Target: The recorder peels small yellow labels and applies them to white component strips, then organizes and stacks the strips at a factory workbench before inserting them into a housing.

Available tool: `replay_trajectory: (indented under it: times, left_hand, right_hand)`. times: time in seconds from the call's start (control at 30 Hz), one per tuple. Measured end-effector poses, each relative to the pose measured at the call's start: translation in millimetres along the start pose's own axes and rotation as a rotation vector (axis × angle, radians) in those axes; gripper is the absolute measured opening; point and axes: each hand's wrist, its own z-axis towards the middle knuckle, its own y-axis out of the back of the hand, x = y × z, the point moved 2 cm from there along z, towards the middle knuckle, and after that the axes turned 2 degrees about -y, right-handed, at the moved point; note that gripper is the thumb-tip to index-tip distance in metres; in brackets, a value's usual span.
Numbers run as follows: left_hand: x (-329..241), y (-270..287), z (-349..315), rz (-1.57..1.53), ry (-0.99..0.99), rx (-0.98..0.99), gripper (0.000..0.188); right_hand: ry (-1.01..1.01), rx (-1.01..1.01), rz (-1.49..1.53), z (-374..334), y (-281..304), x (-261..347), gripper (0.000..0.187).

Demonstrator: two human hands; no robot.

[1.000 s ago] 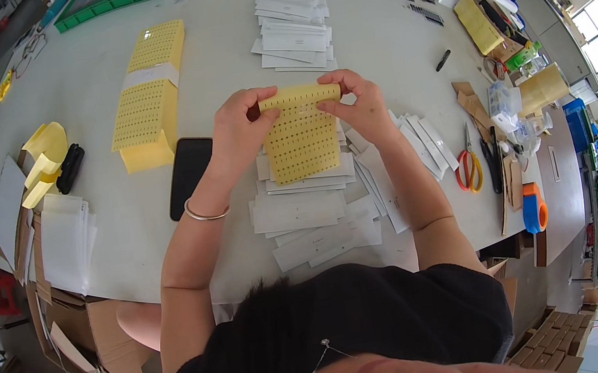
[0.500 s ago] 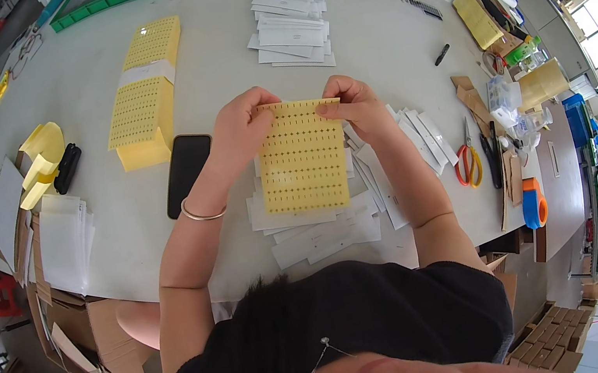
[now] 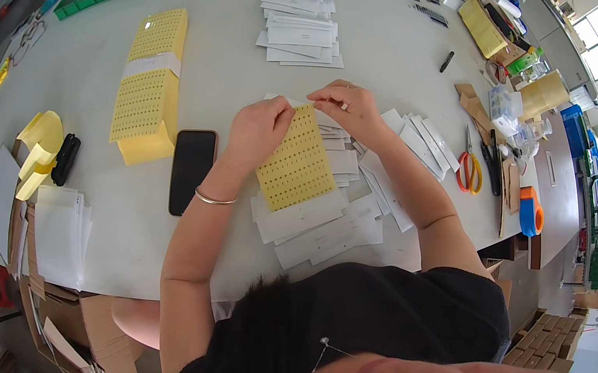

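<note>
Near, smooth white slips (image 3: 320, 240) overlap on the matte grey worktop (image 3: 228, 48). Over them extends the yellow sheet (image 3: 294, 167), thin, rectangular, patterned with dark rows; light, even tension should keep it from creasing. The left grip (image 3: 258, 130) pinches its far edge; whether the right grip (image 3: 352, 110), at the far right corner, grasps anything cannot be told. Farther left stands a yellow stack (image 3: 141, 102), block-shaped, with a white paper band (image 3: 152, 65).
</note>
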Motion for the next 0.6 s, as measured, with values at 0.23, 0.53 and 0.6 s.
replay_trajectory:
  times: [0.23, 0.53, 0.6]
  left_hand:
    - [8, -4, 0, -0.028, 0.058, 0.043, 0.019]
    - [20, -11, -1, -0.274, 0.310, 0.058, 0.024]
    - [22, -11, -3, -0.181, 0.296, 0.010, 0.021]
  right_hand:
    - [0.555, -0.039, -0.540, 5, -3, 1, 0.008]
    - [0.449, 0.088, -0.355, 29, -7, -9, 0.006]
    - [0.217, 0.022, -0.123, 56, 0, -27, 0.006]
